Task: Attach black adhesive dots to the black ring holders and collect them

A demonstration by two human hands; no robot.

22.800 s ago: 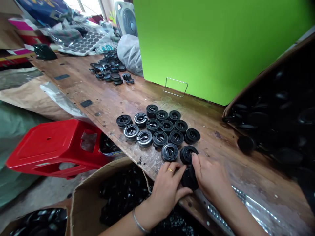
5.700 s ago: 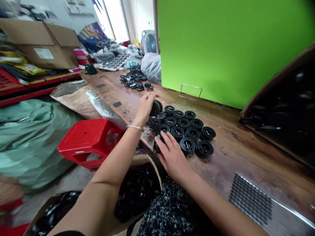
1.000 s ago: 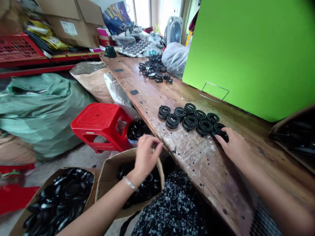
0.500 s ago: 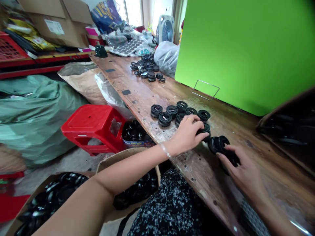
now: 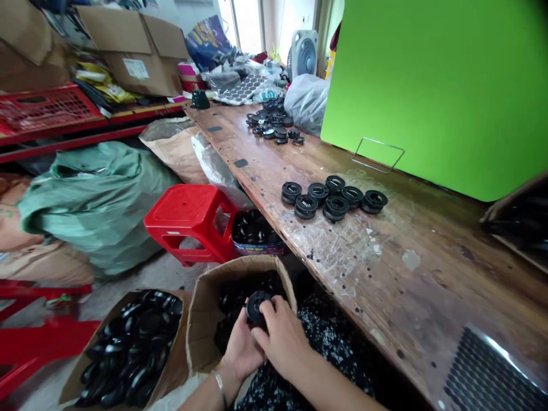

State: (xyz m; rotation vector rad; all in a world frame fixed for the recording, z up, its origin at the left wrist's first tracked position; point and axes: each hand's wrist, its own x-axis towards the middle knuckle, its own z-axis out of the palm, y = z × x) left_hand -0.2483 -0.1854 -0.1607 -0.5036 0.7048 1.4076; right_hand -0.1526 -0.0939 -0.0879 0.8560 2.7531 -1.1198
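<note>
Over the open cardboard box in front of my lap, both hands are closed around a black round plastic part, perhaps more than one stacked. My left hand, with a bracelet at the wrist, cradles it from below and the left. From the right, my right hand grips its edge with thumb and fingers. Dark parts partly show inside the box beneath. Several short stacks of black ring-shaped parts stand grouped on the wooden table.
A box of shiny black parts sits on the floor at left, near a red stool. A green board stands along the table's back. Farther along lies a heap of black parts; a dark textured mat is at lower right.
Both hands have left the tabletop and come together over the cardboard box with a black round part. The parts they were touching at the right of the group are gone from the table.
</note>
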